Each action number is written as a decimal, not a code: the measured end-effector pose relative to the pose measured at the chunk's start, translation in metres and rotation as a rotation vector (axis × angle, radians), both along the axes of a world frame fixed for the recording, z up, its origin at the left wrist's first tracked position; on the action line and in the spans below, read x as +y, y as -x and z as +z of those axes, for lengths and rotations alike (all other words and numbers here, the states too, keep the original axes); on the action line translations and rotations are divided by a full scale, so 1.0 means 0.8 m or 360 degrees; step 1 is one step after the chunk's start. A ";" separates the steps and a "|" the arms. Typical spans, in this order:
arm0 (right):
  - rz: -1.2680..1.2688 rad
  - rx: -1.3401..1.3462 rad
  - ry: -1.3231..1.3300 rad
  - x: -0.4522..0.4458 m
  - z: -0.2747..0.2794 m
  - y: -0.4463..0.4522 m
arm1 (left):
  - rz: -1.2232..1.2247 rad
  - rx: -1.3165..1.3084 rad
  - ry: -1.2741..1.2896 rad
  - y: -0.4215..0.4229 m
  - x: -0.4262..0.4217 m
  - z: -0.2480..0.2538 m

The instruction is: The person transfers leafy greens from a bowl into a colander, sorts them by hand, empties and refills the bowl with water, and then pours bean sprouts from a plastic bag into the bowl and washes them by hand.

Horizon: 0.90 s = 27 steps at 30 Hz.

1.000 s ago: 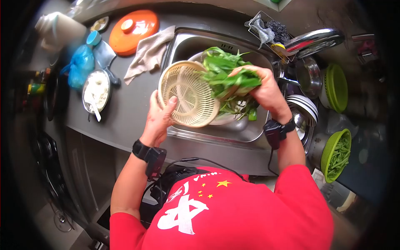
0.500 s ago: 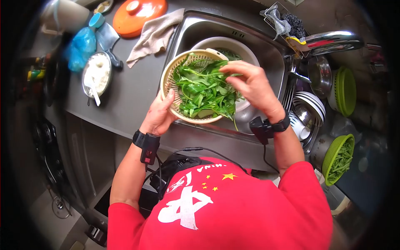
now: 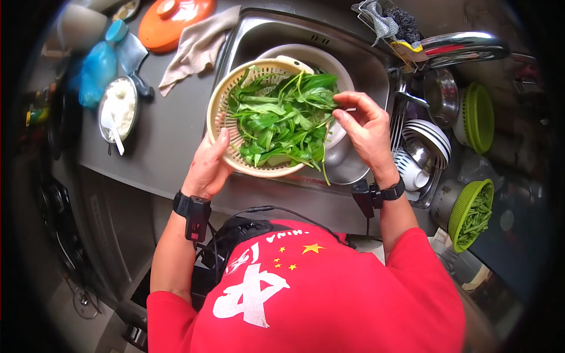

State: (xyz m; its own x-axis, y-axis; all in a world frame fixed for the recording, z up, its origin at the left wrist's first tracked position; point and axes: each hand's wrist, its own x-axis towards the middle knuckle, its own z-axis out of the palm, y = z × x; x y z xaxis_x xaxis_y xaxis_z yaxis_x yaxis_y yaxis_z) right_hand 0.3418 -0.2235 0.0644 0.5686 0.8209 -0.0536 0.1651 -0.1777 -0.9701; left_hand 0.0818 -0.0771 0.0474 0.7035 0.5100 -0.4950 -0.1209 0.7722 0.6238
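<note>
Over the sink [image 3: 374, 67]: a cream slatted strainer [image 3: 213, 103], tipped a little, with its near-left side out past the basin's edge
Leafy greens [image 3: 276, 120]: now heaped in the strainer instead of bunched in the right hand; the load seems to rest mainly on the left hand's hold, leaving the right with only light contact at most
Left hand [image 3: 209, 167]: partly closed on the strainer's near-left side, thumb over the rim; its fingers are mostly hidden beneath, so their exact grip cannot be told
Right hand [image 3: 368, 132]: half open, fingers bent and thumb close to the forefinger, at the right edge of the greens; whether it pinches a leaf tip or merely touches it, I cannot tell
Loose stems: several poke past the strainer's rim on the right, and one dangles at the near side, so these look the likeliest to slip off
Pale bowl [image 3: 339, 69]: in the basin, partly covered by the strainer
Counter left of the basin: a beige cloth [image 3: 197, 50], an orange lid [image 3: 176, 26], a cleaver [image 3: 130, 56] and a dish of white food with a white spoon [image 3: 112, 126]
Right side: striped bowls [image 3: 432, 138] in the rack, and cut green beans [image 3: 475, 220] in a lime-green basket [image 3: 461, 206]
</note>
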 end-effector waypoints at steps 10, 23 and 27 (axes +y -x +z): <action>0.0546 -0.0656 0.0261 -0.020 0.017 0.038 | 0.0112 -0.0031 -0.0008 -0.006 -0.009 -0.001; 0.0344 -0.0217 -0.0240 0.003 0.059 0.024 | 0.0056 0.0036 -0.0189 -0.006 -0.018 -0.009; 0.0343 0.0124 -0.0416 0.004 0.080 0.025 | 0.0041 0.0020 -0.0153 -0.006 -0.019 -0.009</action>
State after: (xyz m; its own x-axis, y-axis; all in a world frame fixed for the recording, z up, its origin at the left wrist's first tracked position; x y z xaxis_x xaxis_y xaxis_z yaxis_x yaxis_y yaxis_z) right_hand 0.3217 -0.2202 0.1284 0.3832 0.9133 0.1376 0.0954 0.1091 -0.9894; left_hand 0.0868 -0.0922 0.0406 0.6833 0.5736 -0.4517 -0.1317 0.7053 0.6965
